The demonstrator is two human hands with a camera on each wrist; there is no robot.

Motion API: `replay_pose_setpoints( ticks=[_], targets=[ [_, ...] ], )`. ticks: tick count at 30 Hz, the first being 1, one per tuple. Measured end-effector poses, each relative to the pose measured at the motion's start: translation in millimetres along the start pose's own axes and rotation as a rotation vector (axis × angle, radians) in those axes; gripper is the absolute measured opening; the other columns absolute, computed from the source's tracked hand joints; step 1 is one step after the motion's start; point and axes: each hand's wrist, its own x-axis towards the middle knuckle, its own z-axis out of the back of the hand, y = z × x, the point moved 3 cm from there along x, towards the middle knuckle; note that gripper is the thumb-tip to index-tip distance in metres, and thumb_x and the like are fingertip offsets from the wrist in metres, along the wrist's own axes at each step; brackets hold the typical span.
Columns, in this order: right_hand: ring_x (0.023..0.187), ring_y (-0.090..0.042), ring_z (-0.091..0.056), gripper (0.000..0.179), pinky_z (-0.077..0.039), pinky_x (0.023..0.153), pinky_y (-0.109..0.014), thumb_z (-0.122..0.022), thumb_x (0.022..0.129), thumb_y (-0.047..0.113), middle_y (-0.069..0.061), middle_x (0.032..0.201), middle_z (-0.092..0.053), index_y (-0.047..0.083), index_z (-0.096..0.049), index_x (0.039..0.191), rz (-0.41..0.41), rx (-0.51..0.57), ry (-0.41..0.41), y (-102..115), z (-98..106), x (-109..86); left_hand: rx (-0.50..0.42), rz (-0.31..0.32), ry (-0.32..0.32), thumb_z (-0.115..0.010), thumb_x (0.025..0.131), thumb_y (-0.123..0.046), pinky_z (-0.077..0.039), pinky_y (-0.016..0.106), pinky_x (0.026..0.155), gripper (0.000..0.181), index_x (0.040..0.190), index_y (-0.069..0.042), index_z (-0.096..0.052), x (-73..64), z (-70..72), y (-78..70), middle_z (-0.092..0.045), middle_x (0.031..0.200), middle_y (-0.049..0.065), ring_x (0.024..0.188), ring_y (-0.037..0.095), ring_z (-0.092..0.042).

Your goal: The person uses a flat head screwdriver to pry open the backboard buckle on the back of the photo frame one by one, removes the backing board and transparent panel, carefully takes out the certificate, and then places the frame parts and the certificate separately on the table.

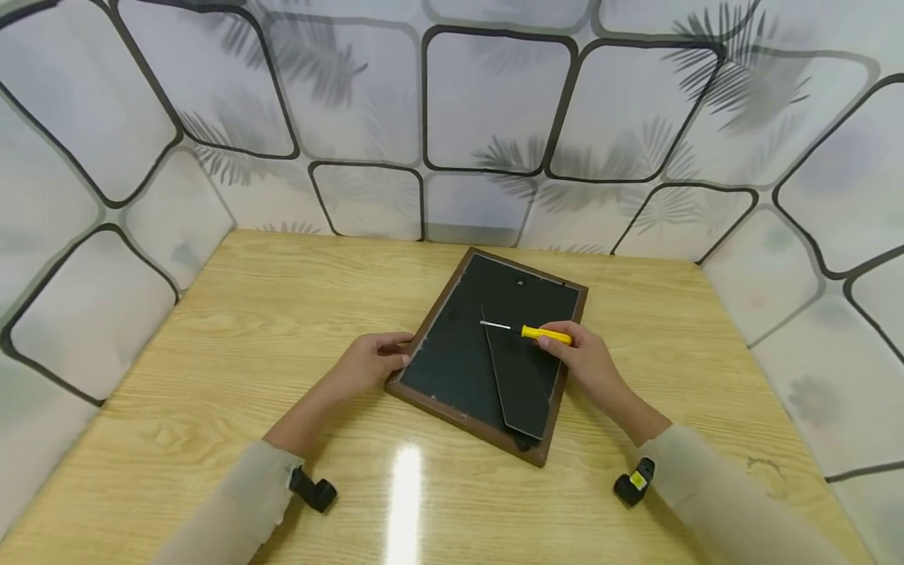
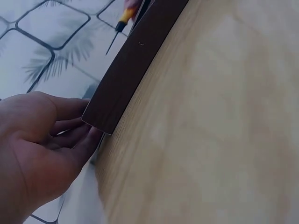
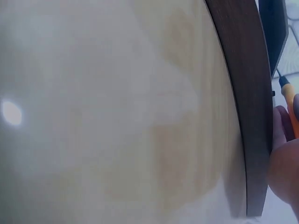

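A picture frame (image 1: 455, 329) with a brown border and black backing lies face down on the wooden table, turned at an angle. My left hand (image 1: 369, 362) grips its left edge near the lower corner; in the left wrist view the fingers (image 2: 70, 109) meet the end of the brown border (image 2: 121, 79). My right hand (image 1: 585, 357) holds a yellow-handled screwdriver (image 1: 547, 334) over the backing, its thin metal shaft pointing left. Below that shaft, the black stand flap (image 1: 523, 384) runs toward the frame's lower right. The right wrist view shows only part of the screwdriver (image 3: 288, 93) past the border.
The light wooden table (image 1: 282, 298) extends around the frame, with a bright light reflection in front. A patterned fabric wall (image 1: 494, 102) encloses the back and sides. Small black wrist cameras (image 1: 314, 490) hang at both sleeves.
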Motion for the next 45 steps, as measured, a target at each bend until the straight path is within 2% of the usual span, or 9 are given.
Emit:
replay_pose_setpoints(
  ticks=[6, 12, 15, 18, 21, 25, 30, 37, 45],
  targets=[
    [0.108, -0.023, -0.051, 0.046, -0.048, 0.086, -0.017, -0.068, 0.096, 0.042, -0.011, 0.13, -0.059, 0.011, -0.064, 0.129, -0.02, -0.007, -0.013, 3, -7, -24.1, 0.023, -0.019, 0.031, -0.058, 0.103, -0.016, -0.055, 0.038, 0.097, 0.043, 0.146, -0.01, -0.054, 16.4, 11.7, -2.0, -0.058, 0.144, 0.013, 0.126, 0.028, -0.06],
    [0.109, -0.022, -0.053, 0.043, -0.049, 0.087, -0.017, -0.068, 0.097, 0.039, -0.01, 0.13, -0.06, 0.01, -0.064, 0.129, -0.039, 0.008, -0.014, 6, -11, -37.2, 0.016, -0.058, -0.009, -0.057, 0.104, -0.015, -0.052, 0.043, 0.103, 0.042, 0.144, -0.007, -0.055, 21.4, 12.5, -3.1, -0.056, 0.146, 0.014, 0.131, 0.031, -0.056],
    [0.108, -0.016, -0.061, 0.043, -0.052, 0.09, -0.018, -0.068, 0.098, 0.033, -0.012, 0.128, -0.061, 0.005, -0.062, 0.13, -0.024, 0.089, -0.011, 6, -7, -35.5, 0.009, -0.074, -0.08, -0.056, 0.104, -0.011, -0.053, 0.043, 0.102, 0.042, 0.145, -0.003, -0.054, 14.0, 8.3, -5.1, -0.056, 0.145, 0.018, 0.132, 0.034, -0.055],
    [0.105, -0.01, -0.068, 0.044, -0.055, 0.093, -0.02, -0.067, 0.099, 0.027, -0.01, 0.123, -0.064, -0.001, -0.059, 0.132, 0.019, 0.17, -0.004, 6, 1, -26.6, 0.026, -0.06, -0.181, -0.056, 0.103, -0.01, -0.056, 0.039, 0.093, 0.042, 0.144, -0.002, -0.054, -1.3, 5.9, -7.2, -0.057, 0.142, 0.02, 0.131, 0.036, -0.055],
    [0.103, -0.007, -0.07, 0.046, -0.056, 0.092, -0.021, -0.066, 0.099, 0.027, -0.003, 0.116, -0.067, -0.003, -0.057, 0.133, 0.063, 0.183, -0.012, 4, 14, -13.1, 0.04, -0.043, -0.252, -0.057, 0.103, -0.01, -0.056, 0.04, 0.092, 0.042, 0.143, -0.001, -0.055, -17.7, 2.7, -6.4, -0.057, 0.142, 0.019, 0.129, 0.036, -0.056],
    [0.101, -0.006, -0.07, 0.047, -0.056, 0.09, -0.018, -0.066, 0.099, 0.029, 0.006, 0.108, -0.069, -0.003, -0.057, 0.133, 0.081, 0.162, -0.024, -1, 29, 6.1, 0.021, -0.029, -0.301, -0.059, 0.102, -0.011, -0.053, 0.045, 0.102, 0.043, 0.142, 0.002, -0.054, -34.7, -4.1, -1.0, -0.057, 0.143, 0.02, 0.13, 0.035, -0.056],
    [0.097, -0.002, -0.069, 0.048, -0.055, 0.088, -0.016, -0.065, 0.1, 0.027, 0.011, 0.105, -0.069, -0.006, -0.056, 0.134, 0.068, 0.164, -0.009, -6, 34, 19.6, -0.002, 0.006, -0.342, -0.06, 0.102, -0.012, -0.054, 0.041, 0.1, 0.043, 0.142, 0.003, -0.054, -43.4, -10.9, 0.5, -0.059, 0.139, 0.021, 0.127, 0.034, -0.059],
    [0.098, 0.0, -0.067, 0.05, -0.054, 0.089, -0.014, -0.066, 0.099, 0.03, 0.006, 0.114, -0.065, -0.004, -0.056, 0.135, 0.043, 0.11, 0.0, -7, 33, 16.2, -0.027, 0.032, -0.333, -0.059, 0.102, -0.015, -0.054, 0.041, 0.1, 0.041, 0.141, -0.002, -0.056, -40.0, -10.2, 3.2, -0.062, 0.137, 0.017, 0.126, 0.029, -0.06],
    [0.098, 0.001, -0.068, 0.049, -0.054, 0.088, -0.015, -0.065, 0.1, 0.03, 0.007, 0.112, -0.066, -0.004, -0.056, 0.135, 0.024, 0.115, 0.007, -8, 30, -8.9, -0.026, -0.006, -0.269, -0.057, 0.103, -0.011, -0.053, 0.042, 0.1, 0.04, 0.141, 0.0, -0.056, -20.7, 7.7, 5.5, -0.061, 0.138, 0.019, 0.127, 0.033, -0.058]
  ],
)
